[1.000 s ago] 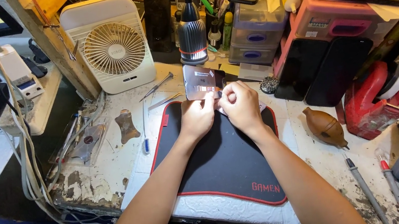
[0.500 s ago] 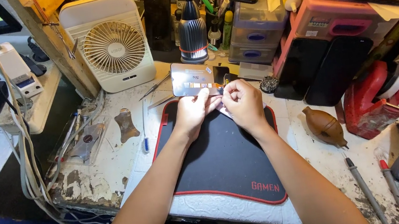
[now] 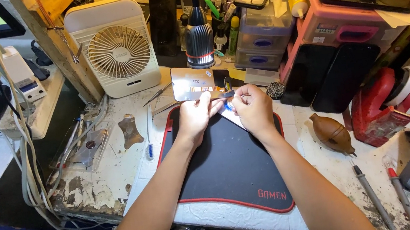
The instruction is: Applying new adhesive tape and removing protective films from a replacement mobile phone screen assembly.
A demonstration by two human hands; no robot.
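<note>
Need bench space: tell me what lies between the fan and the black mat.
Head view: between fan and mat lie tweezers, a blue-tipped tool and a metal pry piece.

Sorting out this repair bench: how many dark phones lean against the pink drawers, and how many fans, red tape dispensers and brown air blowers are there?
Dark phones: 2
Fan: 1
Red tape dispenser: 1
Brown air blower: 1
Total: 5

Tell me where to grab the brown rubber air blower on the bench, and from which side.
Grip the brown air blower around its fat bulb, coming from above. It lies on its side right of the black mat, its thin nozzle pointing down-right; the bulb is the widest, softest part.
</note>
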